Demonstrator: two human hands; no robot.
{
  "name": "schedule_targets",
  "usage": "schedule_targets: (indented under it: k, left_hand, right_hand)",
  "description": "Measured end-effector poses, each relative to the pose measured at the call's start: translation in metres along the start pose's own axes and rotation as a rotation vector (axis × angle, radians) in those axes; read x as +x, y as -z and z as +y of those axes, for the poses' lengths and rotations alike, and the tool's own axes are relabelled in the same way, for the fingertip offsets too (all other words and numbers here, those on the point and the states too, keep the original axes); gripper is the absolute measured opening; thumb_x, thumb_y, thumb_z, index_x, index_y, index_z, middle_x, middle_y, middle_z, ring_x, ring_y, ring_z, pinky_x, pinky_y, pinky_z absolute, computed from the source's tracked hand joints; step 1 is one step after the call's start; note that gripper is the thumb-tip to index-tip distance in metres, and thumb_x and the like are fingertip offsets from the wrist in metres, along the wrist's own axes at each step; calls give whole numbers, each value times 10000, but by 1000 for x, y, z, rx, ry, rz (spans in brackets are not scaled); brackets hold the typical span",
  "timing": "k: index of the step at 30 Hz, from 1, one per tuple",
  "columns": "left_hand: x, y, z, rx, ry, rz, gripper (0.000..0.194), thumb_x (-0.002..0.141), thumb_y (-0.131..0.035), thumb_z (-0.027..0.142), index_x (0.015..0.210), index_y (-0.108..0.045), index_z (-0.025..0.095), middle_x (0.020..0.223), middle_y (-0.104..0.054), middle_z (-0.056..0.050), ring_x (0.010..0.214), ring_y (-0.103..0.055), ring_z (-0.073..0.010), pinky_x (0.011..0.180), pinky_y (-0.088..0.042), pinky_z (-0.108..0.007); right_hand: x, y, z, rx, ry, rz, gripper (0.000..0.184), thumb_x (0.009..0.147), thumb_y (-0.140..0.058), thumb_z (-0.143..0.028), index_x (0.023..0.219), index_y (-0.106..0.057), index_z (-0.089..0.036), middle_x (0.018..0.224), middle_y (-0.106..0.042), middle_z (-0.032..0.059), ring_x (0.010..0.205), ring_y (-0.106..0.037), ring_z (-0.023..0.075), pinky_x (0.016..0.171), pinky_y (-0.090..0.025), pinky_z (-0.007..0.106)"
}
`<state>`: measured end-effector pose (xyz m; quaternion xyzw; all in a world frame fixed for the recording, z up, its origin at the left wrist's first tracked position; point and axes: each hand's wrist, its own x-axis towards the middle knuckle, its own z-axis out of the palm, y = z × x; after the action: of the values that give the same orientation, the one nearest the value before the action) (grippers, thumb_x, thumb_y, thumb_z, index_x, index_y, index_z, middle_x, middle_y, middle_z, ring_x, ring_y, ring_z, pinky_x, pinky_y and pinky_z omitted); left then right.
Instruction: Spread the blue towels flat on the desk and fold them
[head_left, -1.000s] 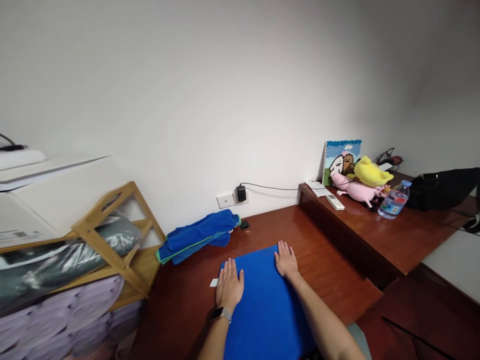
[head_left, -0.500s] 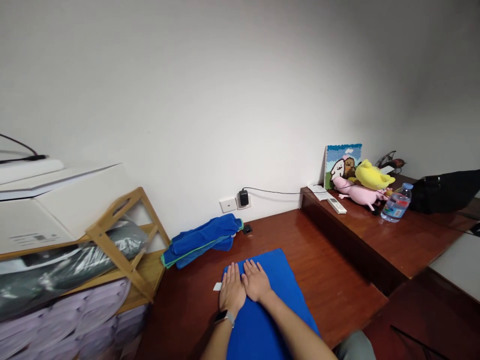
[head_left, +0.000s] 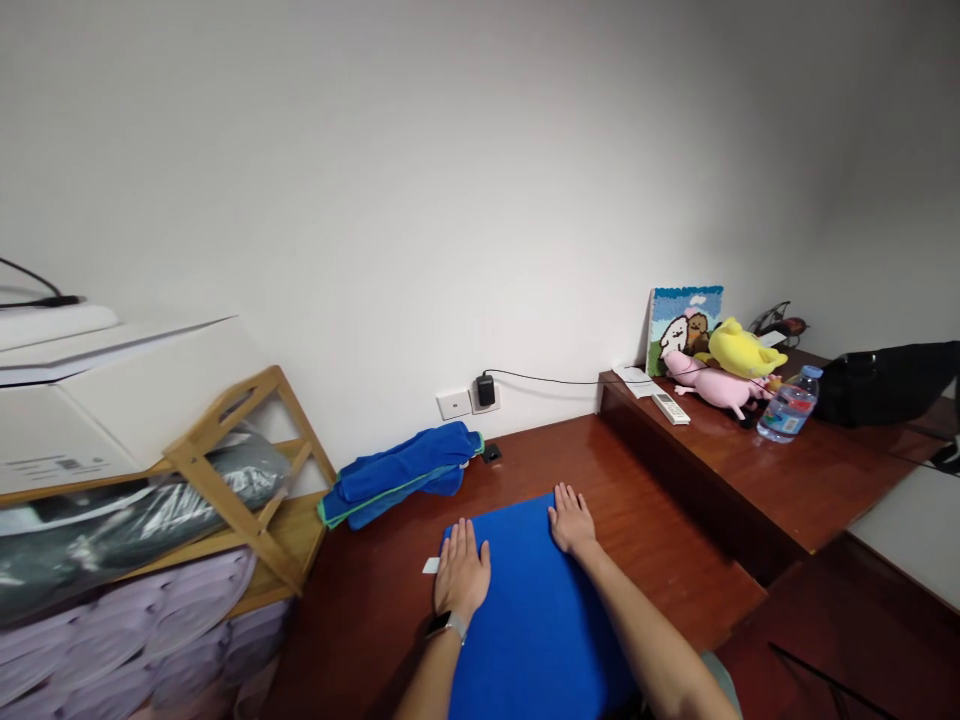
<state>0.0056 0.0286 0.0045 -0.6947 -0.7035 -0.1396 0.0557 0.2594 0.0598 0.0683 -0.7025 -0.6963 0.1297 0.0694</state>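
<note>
A smooth blue cloth (head_left: pixel 517 590) lies flat on the reddish-brown wooden desk, its near end running out of view at the bottom. My left hand (head_left: pixel 461 575) rests flat on its far left corner, fingers stretched forward, with a watch (head_left: pixel 448 625) on the wrist. A small white tag (head_left: pixel 431 566) sticks out from the cloth's left edge. At the far right corner lies my right hand (head_left: pixel 572 520), palm down with fingers extended, partly over the edge. Neither hand grasps anything.
Behind the cloth, a bunched blue cloth with green trim (head_left: pixel 405 475) lies by the wall. A wooden shelf (head_left: pixel 225 450) stands left. On the raised desk section (head_left: pixel 750 470) at right are a remote (head_left: pixel 671 409), plush toys (head_left: pixel 712 385) and a water bottle (head_left: pixel 790 405).
My right hand has slid across the cloth from beside my left hand to the far right corner. My left hand stays at the left edge, its thumb now apart from the fingers.
</note>
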Motion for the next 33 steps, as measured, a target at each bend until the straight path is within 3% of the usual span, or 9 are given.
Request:
schedule_targets:
  k: [2,5,7,10,12,19,24,29,33]
  left_hand:
    - [0,0,1,10,8,-2,709,1048,-244,418,1596,-427,8,1685,-425,-204,1584,-403,-304,1340,-276,-505]
    - [-1,1,2,36,9,-20,693,1043,-259,393,1598,-427,14,1691,-416,-199,1588,-395,-300,1340,-274,-497]
    - [-2,1,2,48,-5,-36,660,1031,-249,313,1595,-440,27,1701,-406,-177,1599,-374,-284,1343,-266,-483]
    - [-3,1,1,48,-11,-43,646,1022,-232,250,1595,-448,45,1711,-395,-149,1610,-351,-263,1347,-252,-462]
    - [-3,1,1,48,1,-39,649,1044,-238,314,1601,-440,50,1705,-401,-155,1604,-365,-270,1344,-260,-469]
    - [-3,-2,1,-8,18,-17,676,1060,-257,422,1617,-425,77,1709,-397,-147,1608,-355,-277,1349,-244,-487]
    - [-1,3,0,-50,19,-7,677,1049,-302,432,1593,-461,61,1685,-443,-171,1586,-399,-292,1333,-295,-492]
    - [-9,20,1,-103,-25,77,626,1073,-267,364,1587,-474,72,1676,-470,-158,1571,-428,-267,1307,-366,-464]
    - [-25,29,9,-188,-137,149,563,1067,-266,279,1478,-636,176,1525,-664,-92,1441,-593,-224,1248,-456,-414]
  right_hand:
    - [-5,-2,-20,8,56,74,669,1102,-198,-353,1708,-227,-70,1774,-161,114,1665,-101,242,1347,-59,451]
    - [-18,-16,-67,67,339,139,657,1113,-220,-384,1705,-276,-103,1768,-210,92,1661,-139,227,1351,-85,422]
    - [-26,-29,-97,108,505,85,646,1122,-219,-412,1694,-323,-133,1752,-283,77,1648,-199,203,1348,-125,397]
    - [-31,-42,-113,132,519,-13,639,1130,-178,-412,1676,-374,-144,1729,-351,79,1634,-246,194,1346,-148,408]
    - [-28,-43,-101,123,466,-18,643,1130,-168,-424,1684,-357,-155,1737,-332,74,1640,-227,201,1349,-126,425]
    - [0,-21,-18,17,236,-7,678,1114,-176,-416,1712,-233,-102,1773,-197,91,1660,-138,211,1349,-63,430]
    - [5,-10,9,17,128,-48,682,1116,-156,-428,1722,-190,-117,1784,-152,64,1662,-103,187,1346,-73,391]
    - [-20,-3,17,52,107,82,665,1113,-170,-377,1708,-251,-92,1777,-183,75,1658,-135,215,1351,-115,405]
    - [-47,-7,-17,121,281,216,632,1117,-207,-369,1676,-377,-127,1742,-311,79,1640,-231,226,1352,-171,431]
